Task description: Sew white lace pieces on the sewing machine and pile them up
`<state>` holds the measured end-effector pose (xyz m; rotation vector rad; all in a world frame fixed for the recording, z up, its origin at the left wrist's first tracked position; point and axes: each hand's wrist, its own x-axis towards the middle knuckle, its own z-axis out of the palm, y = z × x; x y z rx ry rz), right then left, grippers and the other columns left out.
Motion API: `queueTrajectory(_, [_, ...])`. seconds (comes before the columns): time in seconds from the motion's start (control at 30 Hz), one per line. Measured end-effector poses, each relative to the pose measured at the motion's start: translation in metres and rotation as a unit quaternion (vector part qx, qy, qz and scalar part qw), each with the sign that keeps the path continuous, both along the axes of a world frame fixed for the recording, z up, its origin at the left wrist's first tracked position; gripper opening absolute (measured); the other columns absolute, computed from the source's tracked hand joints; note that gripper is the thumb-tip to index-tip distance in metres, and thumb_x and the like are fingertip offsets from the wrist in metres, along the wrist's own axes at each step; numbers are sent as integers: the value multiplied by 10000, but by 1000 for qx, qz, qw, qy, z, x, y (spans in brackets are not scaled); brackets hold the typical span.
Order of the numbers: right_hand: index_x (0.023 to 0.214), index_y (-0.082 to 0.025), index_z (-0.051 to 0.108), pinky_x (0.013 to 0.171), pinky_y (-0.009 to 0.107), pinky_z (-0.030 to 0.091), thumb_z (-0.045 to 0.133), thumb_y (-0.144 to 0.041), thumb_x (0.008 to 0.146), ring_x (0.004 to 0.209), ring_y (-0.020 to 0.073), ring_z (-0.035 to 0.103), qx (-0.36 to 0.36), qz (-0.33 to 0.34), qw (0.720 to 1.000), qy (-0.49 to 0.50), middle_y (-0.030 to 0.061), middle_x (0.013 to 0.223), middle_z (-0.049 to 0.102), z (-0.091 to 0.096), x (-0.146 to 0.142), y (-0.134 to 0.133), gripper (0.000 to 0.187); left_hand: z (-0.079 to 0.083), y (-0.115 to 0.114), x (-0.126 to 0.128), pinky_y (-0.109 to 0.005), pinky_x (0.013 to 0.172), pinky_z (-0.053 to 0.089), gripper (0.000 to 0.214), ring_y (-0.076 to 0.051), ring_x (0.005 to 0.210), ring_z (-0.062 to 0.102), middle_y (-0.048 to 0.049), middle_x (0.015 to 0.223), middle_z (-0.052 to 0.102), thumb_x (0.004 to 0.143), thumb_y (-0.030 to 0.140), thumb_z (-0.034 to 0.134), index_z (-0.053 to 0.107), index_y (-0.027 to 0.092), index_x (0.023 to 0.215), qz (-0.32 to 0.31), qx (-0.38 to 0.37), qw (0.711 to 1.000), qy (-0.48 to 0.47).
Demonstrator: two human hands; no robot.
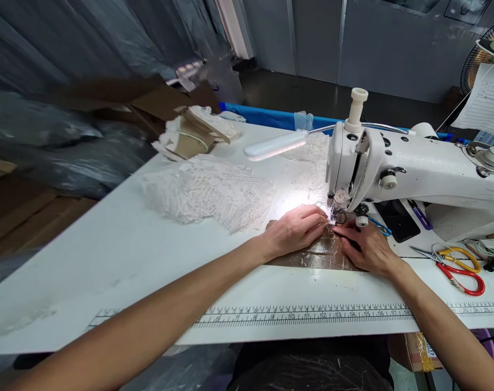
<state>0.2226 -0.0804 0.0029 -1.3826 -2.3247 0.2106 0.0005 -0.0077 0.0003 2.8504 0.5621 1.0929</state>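
A white sewing machine [426, 168] stands at the right, its needle and presser foot [335, 214] lit by a lamp [276, 145]. My left hand [298, 228] lies just left of the foot, fingers closed together and bent down at a small pale bit of material. From the right, my right hand [364, 247] reaches in with its fingers drawn together close to the foot. What the fingertips grip is too small to make out. Beneath both hands is a brown, worn plate [307, 258]. White lace [312, 157] lies behind the foot, and more lace [214, 190] is heaped to the left.
Yellow- and red-handled scissors [461, 266] lie right of my right hand, near a dark phone [397, 220] and a purple tool [420, 214]. A printed ruler [291, 315] runs along the front edge. A cardboard piece with lace [192, 136] sits at the back left.
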Motion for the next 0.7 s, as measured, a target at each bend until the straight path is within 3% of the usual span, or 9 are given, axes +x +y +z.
queueTrajectory(0.2, [1258, -230, 661, 779, 393, 510, 495, -292, 981, 893, 266, 578, -18, -4, 995, -95, 142, 1076, 600, 7, -10, 0, 328, 1, 0, 1, -257, 681, 566, 247, -133, 775, 651, -55, 859, 687, 1017, 207, 437, 603, 150, 843, -9, -6, 1000, -16])
queueTrajectory(0.47, [1233, -234, 665, 858, 447, 499, 512, -275, 971, 966, 280, 557, -38, -2, 998, -59, 135, 1115, 586, 9, -10, -7, 306, -1, 1, -1, -312, 786, 528, 262, -135, 770, 647, -35, 869, 714, 1009, 223, 431, 641, 172, 861, -27, -17, 998, 55])
queueTrajectory(0.7, [1222, -258, 687, 841, 430, 506, 548, -281, 963, 956, 271, 568, -44, 1, 998, -42, 121, 1082, 585, 9, -8, -8, 295, -1, 2, -2, -321, 770, 505, 272, -137, 751, 623, -30, 896, 716, 1021, 222, 415, 641, 175, 875, -31, 27, 995, 89])
